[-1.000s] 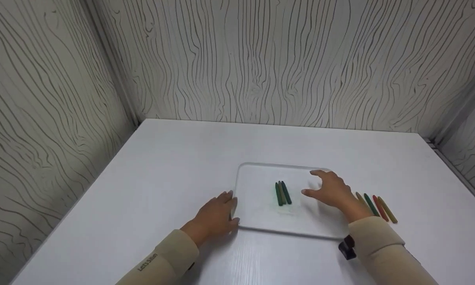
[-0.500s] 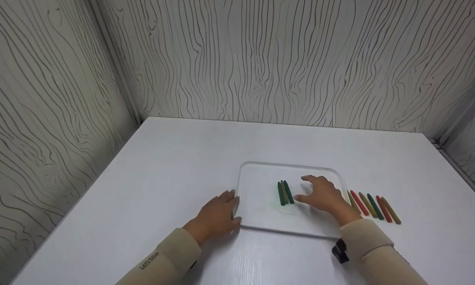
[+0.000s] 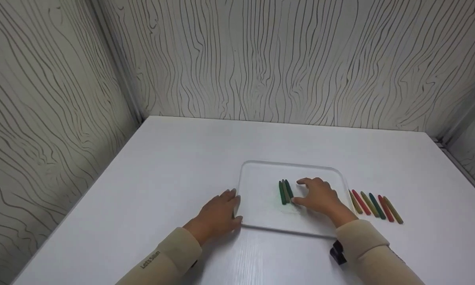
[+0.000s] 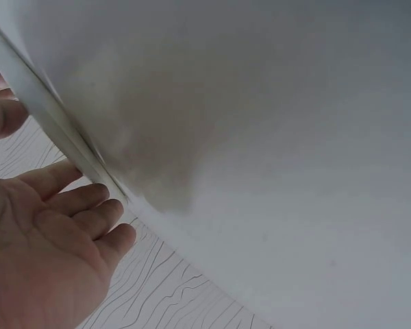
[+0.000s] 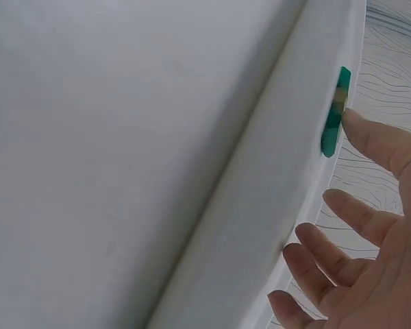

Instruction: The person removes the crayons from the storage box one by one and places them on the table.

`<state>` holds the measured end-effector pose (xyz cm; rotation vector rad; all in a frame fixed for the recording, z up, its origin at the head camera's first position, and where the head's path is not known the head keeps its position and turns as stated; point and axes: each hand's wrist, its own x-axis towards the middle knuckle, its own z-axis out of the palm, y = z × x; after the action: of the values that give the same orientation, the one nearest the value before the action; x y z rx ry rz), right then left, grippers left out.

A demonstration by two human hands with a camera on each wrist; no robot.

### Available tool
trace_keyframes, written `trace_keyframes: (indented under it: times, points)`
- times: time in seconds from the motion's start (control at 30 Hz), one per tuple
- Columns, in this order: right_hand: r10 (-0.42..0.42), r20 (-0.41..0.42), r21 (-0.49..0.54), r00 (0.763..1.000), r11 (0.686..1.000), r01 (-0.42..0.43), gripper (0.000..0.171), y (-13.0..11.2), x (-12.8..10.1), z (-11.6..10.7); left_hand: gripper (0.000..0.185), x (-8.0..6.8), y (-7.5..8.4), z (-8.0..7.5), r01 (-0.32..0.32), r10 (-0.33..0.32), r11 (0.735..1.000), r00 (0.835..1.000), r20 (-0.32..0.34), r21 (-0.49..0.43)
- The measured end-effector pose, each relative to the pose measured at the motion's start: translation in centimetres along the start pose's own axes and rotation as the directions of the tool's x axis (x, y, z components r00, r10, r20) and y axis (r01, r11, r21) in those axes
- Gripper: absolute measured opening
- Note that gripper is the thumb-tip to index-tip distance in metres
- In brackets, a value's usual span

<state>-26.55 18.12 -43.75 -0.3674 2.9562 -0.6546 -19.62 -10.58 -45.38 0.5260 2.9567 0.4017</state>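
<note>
A clear shallow tray lies on the white table. Three crayons, green and olive, lie side by side in its middle. My right hand is over the tray with straight fingers, thumb and fingertips at the crayons' right side; whether they touch is unclear. In the right wrist view the thumb reaches a green crayon. My left hand rests flat on the table against the tray's left edge, seen as the tray rim by the open fingers.
Several loose crayons, red, olive and green, lie in a row on the table right of the tray. A small black object sits under my right sleeve. Wood-grain walls close in the table at the back and sides.
My right hand has slid left across the tray, from near its right side up to the three crayons, uncovering more of the loose row. The left hand has stayed put.
</note>
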Motion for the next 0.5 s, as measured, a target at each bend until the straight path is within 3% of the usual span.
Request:
trace_keyframes:
  times: [0.17, 0.5]
  points:
    - [-0.017, -0.010, 0.006, 1.000, 1.000, 0.018, 0.052, -0.15, 0.12, 0.24, 0.060, 0.00, -0.04, 0.04, 0.001, -0.001, 1.000, 1.000, -0.001, -0.001]
    - [-0.043, -0.004, 0.127, 0.999, 0.991, 0.043, 0.042, -0.73, 0.49, 1.04, 0.060, 0.02, -0.10, 0.14, -0.001, 0.001, 1.000, 1.000, -0.005, 0.001]
